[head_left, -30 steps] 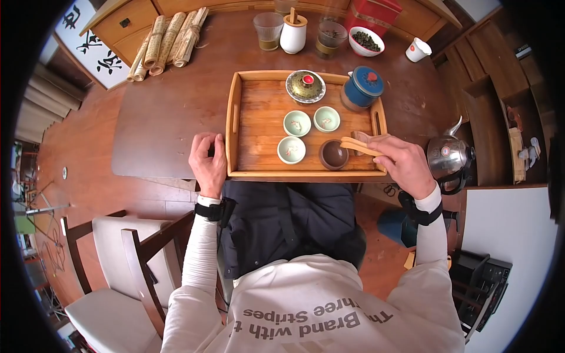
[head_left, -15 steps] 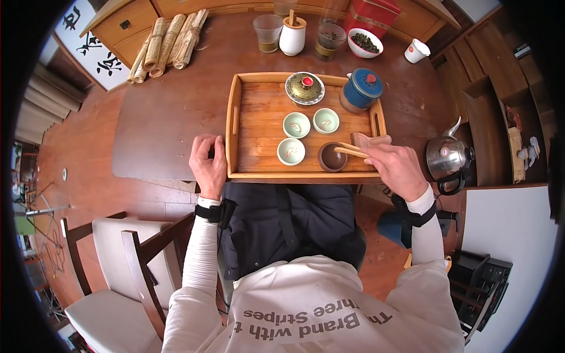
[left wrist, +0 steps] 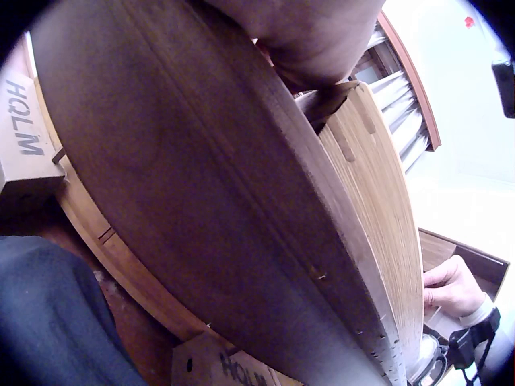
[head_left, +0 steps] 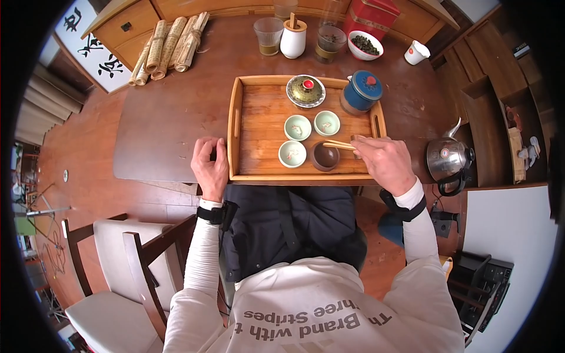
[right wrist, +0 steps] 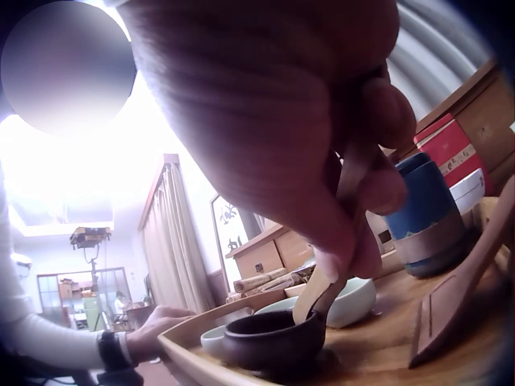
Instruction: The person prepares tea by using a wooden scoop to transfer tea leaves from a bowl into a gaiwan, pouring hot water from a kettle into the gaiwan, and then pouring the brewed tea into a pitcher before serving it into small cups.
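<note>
My right hand (head_left: 385, 162) pinches wooden tongs (head_left: 339, 145) over the tray's front right corner. The tong tips are at the rim of a small dark brown cup (right wrist: 273, 338), which is upright on the wooden tray (head_left: 259, 172). Three pale green cups (head_left: 292, 154) with a small design inside are grouped to its left. Loosely curled, my left hand (head_left: 210, 167) rests at the table edge beside the tray's left wall and holds nothing. A flat-ended wooden tool (right wrist: 459, 305) lies right of the brown cup, mostly hidden under my hand in the head view.
A lidded bowl (head_left: 306, 91) and a blue lidded pot (head_left: 361, 92) stand at the tray's back. Behind are glasses (head_left: 269, 36), a white jar (head_left: 293, 41), a bowl of leaves (head_left: 365, 45) and bamboo scrolls (head_left: 170, 47). A steel kettle (head_left: 445, 156) is at right.
My right hand has moved left with the tongs, and the brown cup has shifted slightly left, closer to the front green cup. My left hand stays beside the tray.
</note>
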A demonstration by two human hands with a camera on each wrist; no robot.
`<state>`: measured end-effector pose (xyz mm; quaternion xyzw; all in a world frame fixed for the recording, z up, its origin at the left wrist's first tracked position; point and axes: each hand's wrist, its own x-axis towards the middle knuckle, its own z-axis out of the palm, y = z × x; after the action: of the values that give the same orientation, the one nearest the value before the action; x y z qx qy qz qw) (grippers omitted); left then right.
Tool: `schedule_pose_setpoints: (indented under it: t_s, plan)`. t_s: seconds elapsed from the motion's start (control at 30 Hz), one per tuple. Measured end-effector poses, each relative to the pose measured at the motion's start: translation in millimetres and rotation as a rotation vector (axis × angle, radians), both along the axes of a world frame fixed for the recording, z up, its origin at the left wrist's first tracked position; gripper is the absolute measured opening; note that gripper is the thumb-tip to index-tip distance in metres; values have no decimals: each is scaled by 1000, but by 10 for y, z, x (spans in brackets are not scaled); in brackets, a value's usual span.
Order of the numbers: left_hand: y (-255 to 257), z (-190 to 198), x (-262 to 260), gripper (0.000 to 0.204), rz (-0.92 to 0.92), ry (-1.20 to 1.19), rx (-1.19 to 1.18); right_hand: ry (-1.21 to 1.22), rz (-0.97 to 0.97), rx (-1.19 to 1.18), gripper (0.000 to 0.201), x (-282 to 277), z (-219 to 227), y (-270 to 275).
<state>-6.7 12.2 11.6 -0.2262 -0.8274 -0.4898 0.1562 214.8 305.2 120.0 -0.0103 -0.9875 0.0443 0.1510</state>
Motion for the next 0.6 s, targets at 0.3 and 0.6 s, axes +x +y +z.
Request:
schedule_pose_setpoints:
  t_s: [0.3,0.6]
  plan:
    - [3,-1,-2,10,-3,5,7,-27,3,-21,20,-87,94,-41]
    - [10,-6,2,11,-6,-13,31,29,-3,1,14,-49,258,160]
